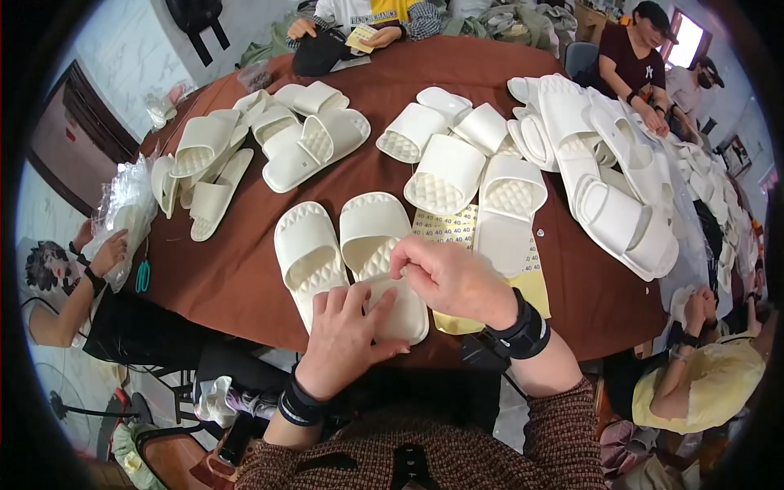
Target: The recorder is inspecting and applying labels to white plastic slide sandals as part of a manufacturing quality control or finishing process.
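A pair of white slippers lies side by side at the table's near edge: a left slipper [306,233] and a right slipper [376,216], toes pointing away from me. My left hand [343,331] rests over their heel ends with its fingers spread. Above the right slipper's footbed, my right hand [457,278] is closed in a pinch; whatever its fingertips hold, if anything, is hidden. Beside that hand lie yellow sticker sheets [445,224] with rows of small printed labels, partly under another white slipper [510,192].
White slippers are heaped at the left [204,143], centre back [441,171] and right [604,122] of the brown-covered table [245,269]. Teal scissors [144,276] lie at its left edge. People work around it; one at the left handles clear plastic bags [126,204].
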The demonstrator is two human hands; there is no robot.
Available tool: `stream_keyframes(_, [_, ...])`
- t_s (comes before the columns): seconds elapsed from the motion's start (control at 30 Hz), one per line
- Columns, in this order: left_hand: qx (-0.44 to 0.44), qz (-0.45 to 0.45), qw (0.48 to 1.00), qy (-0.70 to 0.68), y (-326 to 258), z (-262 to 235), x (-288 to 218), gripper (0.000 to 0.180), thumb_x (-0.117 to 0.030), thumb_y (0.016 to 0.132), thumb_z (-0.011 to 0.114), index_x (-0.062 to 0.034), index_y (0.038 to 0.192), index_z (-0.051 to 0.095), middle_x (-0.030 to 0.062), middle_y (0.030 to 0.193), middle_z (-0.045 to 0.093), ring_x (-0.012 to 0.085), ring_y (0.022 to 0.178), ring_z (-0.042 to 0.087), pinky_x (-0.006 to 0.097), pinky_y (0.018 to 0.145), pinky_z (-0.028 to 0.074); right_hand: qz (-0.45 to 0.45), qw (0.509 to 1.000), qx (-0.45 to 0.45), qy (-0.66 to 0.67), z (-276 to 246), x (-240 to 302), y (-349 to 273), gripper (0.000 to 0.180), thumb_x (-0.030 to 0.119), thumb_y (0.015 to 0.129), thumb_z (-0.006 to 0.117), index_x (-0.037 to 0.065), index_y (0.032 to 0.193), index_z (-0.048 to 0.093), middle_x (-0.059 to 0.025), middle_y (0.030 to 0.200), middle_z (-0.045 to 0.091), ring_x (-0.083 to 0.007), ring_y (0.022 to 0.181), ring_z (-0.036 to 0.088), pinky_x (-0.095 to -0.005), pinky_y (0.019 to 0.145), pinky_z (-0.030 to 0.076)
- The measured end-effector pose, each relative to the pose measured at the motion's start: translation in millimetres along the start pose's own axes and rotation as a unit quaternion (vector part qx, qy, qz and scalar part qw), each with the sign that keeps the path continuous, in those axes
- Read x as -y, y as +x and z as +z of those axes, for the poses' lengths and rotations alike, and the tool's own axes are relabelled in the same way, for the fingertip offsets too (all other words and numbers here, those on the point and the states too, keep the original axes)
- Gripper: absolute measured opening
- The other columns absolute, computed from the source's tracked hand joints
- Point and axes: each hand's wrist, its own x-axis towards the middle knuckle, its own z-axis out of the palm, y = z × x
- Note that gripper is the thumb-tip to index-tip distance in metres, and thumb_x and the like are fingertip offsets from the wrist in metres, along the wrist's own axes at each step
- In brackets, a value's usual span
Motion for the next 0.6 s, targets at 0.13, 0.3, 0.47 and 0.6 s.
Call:
stream_keyframes(0.13, [0.005, 0.0, 1.0, -0.01, 0.7, 0.5, 0.2, 0.065, -0.042, 0.066, 0.077, -0.0132, 0.121, 0.058, 0.008, 0.108, 0.051, 0.0292, 0.096, 0.049, 0.043, 0.087, 0.038, -0.01, 1.0, -0.004, 0.012, 3.3, -2.7, 1.2, 0.011, 0.006, 0.087, 0.05, 0.006, 0.095, 0.057, -0.0113, 0.075, 0.062, -0.0274, 0.065, 0.062, -0.0349, 0.061, 0.048])
stream_keyframes(0.3, [0.014, 0.003, 1.0, -0.018, 0.9, 0.8, 2.0, 0.064, -0.042, 0.067, 0.077, -0.0118, 0.121, 0.058, 0.008, 0.106, 0.051, 0.0275, 0.096, 0.05, 0.041, 0.086, 0.038, -0.029, 1.0, -0.01, 0.003, 6.4, -6.3, 2.0, 0.012, 0.005, 0.086, 0.05, 0.004, 0.095, 0.057, -0.0128, 0.077, 0.062, -0.0284, 0.067, 0.062, -0.0351, 0.062, 0.048])
stream_keyframes(0.47, [0.021, 0.009, 1.0, -0.002, -0.3, 0.3, 1.2, 0.064, -0.042, 0.068, 0.076, -0.0115, 0.121, 0.058, 0.0082, 0.103, 0.05, 0.0264, 0.095, 0.05, 0.041, 0.085, 0.038, -0.004, 0.999, -0.018, 0.027, 6.6, -5.7, 1.9, 0.012, 0.004, 0.086, 0.049, 0.005, 0.096, 0.057, -0.0116, 0.078, 0.062, -0.0272, 0.069, 0.062, -0.0338, 0.064, 0.049])
stream_keyframes(0.6, [0.01, 0.008, 1.0, -0.007, -0.3, 0.1, 1.7, 0.063, -0.043, 0.069, 0.076, -0.0113, 0.12, 0.059, 0.0082, 0.102, 0.05, 0.0267, 0.095, 0.05, 0.041, 0.085, 0.037, -0.022, 0.999, -0.022, 0.027, 7.2, -5.4, 1.4, 0.012, 0.005, 0.087, 0.05, 0.005, 0.096, 0.057, -0.011, 0.079, 0.063, -0.0267, 0.069, 0.062, -0.0335, 0.064, 0.049])
